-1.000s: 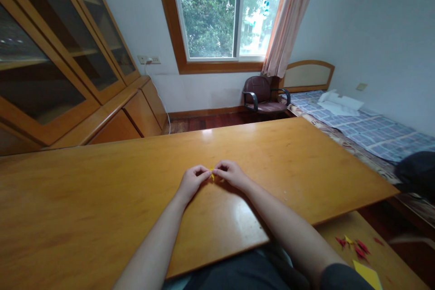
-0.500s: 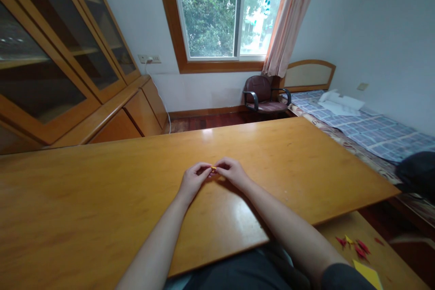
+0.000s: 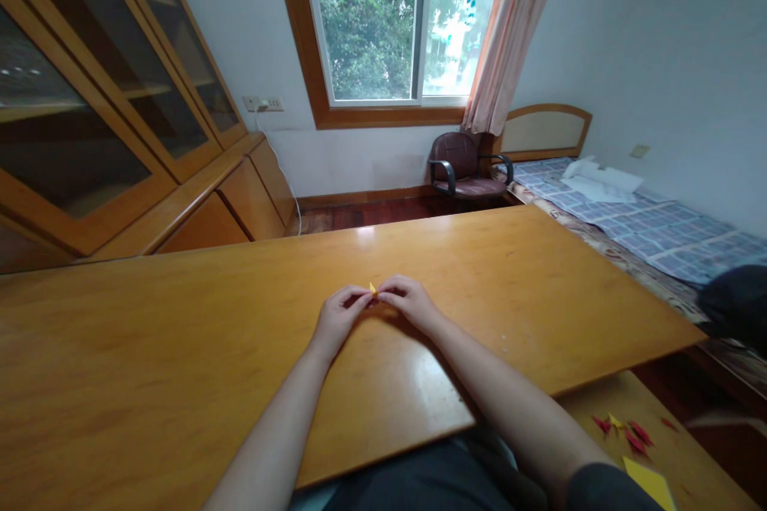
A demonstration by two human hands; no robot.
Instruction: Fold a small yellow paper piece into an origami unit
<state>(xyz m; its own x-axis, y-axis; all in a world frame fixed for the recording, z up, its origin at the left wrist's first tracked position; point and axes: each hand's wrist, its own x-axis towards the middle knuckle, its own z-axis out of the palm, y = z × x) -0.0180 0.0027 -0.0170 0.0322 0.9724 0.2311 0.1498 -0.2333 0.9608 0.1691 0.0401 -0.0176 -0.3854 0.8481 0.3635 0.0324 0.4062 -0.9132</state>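
Between my two hands, just above the wooden table (image 3: pixel 197 335), is a small piece of folded yellow paper (image 3: pixel 372 288). One pointed tip of it sticks up past the fingertips. My left hand (image 3: pixel 343 315) pinches it from the left, thumb against fingers. From the other side my right hand (image 3: pixel 409 300) pinches it too, and the fingertips of both hands nearly meet. Most of the paper is covered by the fingers, so its full shape cannot be made out.
At the lower right, a lower surface (image 3: pixel 590 399) holds several small red folded papers (image 3: pixel 636 439), a small yellow one (image 3: pixel 614 421) and a flat yellow sheet (image 3: pixel 648 484). Beyond the table stand a brown armchair (image 3: pixel 464 168) and a bed (image 3: pixel 659 231). A glass-door cabinet (image 3: pixel 137 96) is at left.
The yellow paper has turned between my fingers: a pointed tip now rises above them, where before only a low sliver showed. Both hands have barely shifted.
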